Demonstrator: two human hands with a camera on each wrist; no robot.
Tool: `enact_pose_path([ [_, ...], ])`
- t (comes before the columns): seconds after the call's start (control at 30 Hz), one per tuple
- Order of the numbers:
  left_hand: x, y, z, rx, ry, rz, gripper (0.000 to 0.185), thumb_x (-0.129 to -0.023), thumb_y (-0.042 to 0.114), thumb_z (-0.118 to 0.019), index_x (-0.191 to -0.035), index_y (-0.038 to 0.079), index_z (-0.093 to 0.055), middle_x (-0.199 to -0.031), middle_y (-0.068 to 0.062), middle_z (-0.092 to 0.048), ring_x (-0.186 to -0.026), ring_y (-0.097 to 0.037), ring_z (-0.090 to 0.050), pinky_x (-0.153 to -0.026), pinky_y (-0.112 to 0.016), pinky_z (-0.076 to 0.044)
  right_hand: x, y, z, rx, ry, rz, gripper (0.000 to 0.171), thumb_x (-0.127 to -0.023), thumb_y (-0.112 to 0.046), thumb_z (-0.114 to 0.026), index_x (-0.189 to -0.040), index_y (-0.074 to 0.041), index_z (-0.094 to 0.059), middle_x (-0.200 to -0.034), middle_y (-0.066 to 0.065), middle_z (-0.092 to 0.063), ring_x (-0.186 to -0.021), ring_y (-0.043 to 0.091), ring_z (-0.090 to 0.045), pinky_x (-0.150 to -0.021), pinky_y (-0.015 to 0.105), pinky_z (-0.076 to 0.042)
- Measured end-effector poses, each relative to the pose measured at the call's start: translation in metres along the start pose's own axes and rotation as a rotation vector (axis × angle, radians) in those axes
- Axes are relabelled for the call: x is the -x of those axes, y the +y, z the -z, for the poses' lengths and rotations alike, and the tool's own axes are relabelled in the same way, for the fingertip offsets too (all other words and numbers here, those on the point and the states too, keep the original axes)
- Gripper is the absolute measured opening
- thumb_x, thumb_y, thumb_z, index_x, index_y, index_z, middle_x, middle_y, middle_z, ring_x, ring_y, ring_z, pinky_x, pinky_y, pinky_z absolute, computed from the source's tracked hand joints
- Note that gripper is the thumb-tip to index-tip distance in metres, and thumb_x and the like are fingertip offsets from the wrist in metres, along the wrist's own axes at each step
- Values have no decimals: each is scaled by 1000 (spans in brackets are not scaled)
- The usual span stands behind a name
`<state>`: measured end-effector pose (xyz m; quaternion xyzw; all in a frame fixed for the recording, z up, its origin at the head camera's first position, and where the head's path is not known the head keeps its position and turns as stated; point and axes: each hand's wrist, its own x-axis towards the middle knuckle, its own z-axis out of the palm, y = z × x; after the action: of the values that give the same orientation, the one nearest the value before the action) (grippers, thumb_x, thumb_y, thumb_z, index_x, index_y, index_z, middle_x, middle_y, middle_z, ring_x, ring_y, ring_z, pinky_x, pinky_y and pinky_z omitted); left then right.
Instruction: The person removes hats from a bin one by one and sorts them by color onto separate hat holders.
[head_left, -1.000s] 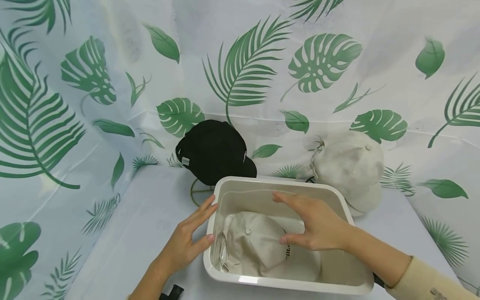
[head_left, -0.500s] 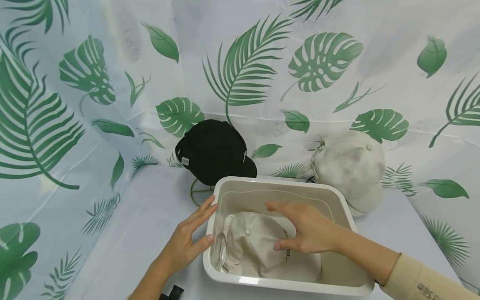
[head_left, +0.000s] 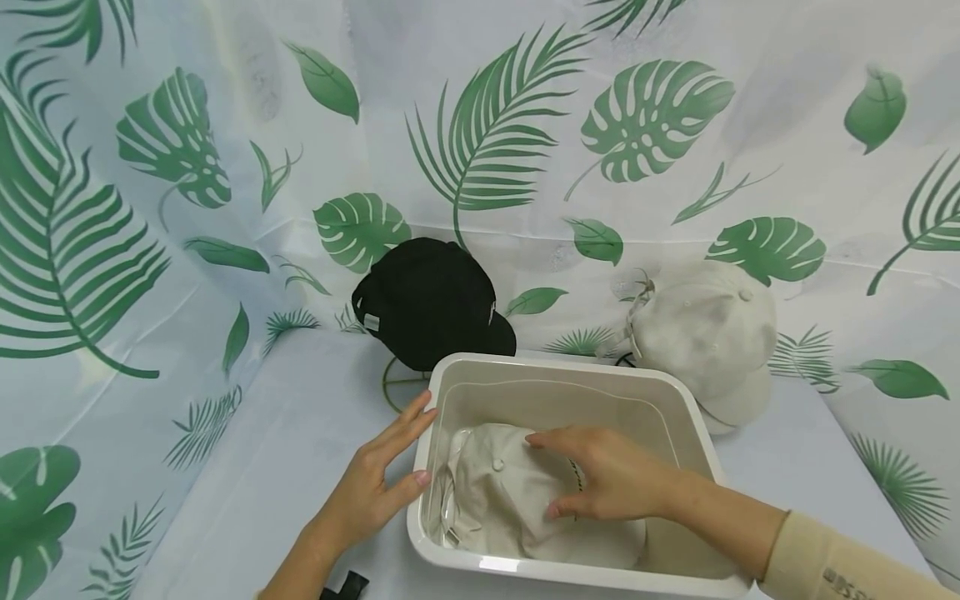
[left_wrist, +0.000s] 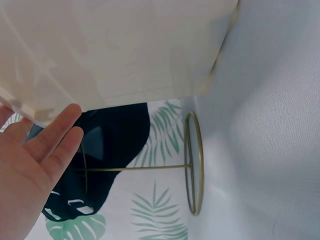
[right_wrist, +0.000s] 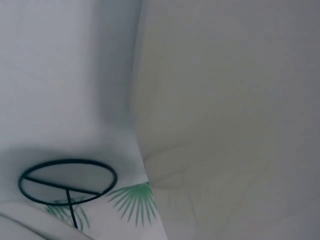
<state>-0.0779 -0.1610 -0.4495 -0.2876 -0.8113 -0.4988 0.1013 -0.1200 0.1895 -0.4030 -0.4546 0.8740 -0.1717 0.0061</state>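
A beige cap (head_left: 491,492) with dark lettering on its front lies crown up in an off-white plastic tub (head_left: 555,400). My right hand (head_left: 622,475) reaches into the tub over the front of this cap, thumb and fingers spread apart; whether the fingertips touch the cloth I cannot tell. The right wrist view shows only the tub's blurred outer wall (right_wrist: 215,100), not the hand. My left hand (head_left: 378,471) rests its straight fingers against the tub's left rim. In the left wrist view that hand (left_wrist: 25,175) lies along the tub's outside.
Behind the tub, a black cap (head_left: 427,304) sits on a brass wire stand (left_wrist: 197,165). Another pale cap (head_left: 705,333) is at the back right, near a black wire stand base (right_wrist: 70,190). A black object (head_left: 351,586) lies at the front edge. Leaf-printed cloth backs the table.
My right hand has moved left and lower into the tub, closer over the cap. The left hand stays at the rim, and the tub and caps stay put.
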Motion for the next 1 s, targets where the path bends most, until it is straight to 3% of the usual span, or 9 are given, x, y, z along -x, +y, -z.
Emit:
enact_pose_path([
  [0.37, 2, 2, 0, 2, -8, 23, 66, -93, 15, -64, -157, 10, -49, -170, -4, -32, -152, -28, -38, -118, -51, -37, -3, -2, -7, -66, -25, 28, 44, -84, -20, -88, -124, -10, -73, -111, -7, -71, -97, 7, -66, -84, 32, -57],
  [0.53, 3, 1, 0, -3, -7, 9, 65, -94, 15, -64, -157, 9, -49, -170, -6, -33, -152, -30, -38, -119, -48, -38, -3, 0, -9, -87, -32, 36, 33, -86, -9, -84, -118, -11, -75, -101, -10, -70, -91, 4, -67, -78, 26, -57],
  [0.77, 1, 3, 0, 3, -17, 18, 66, -94, 15, -65, -158, 9, -48, -171, -3, -31, -153, -28, -37, -119, -50, -37, -3, 1, -8, -134, -26, 15, 29, -84, 6, -78, -108, -10, -78, -98, -8, -74, -89, 6, -70, -76, 24, -58],
  [1.0, 0, 3, 1, -7, -14, 15, 67, -93, 15, -65, -158, 11, -47, -171, -3, -31, -153, -27, -36, -119, -49, -36, -5, 0, -4, -207, 22, -54, 30, -80, 11, -77, -100, -12, -77, -92, -8, -73, -82, 9, -69, -73, 25, -58],
])
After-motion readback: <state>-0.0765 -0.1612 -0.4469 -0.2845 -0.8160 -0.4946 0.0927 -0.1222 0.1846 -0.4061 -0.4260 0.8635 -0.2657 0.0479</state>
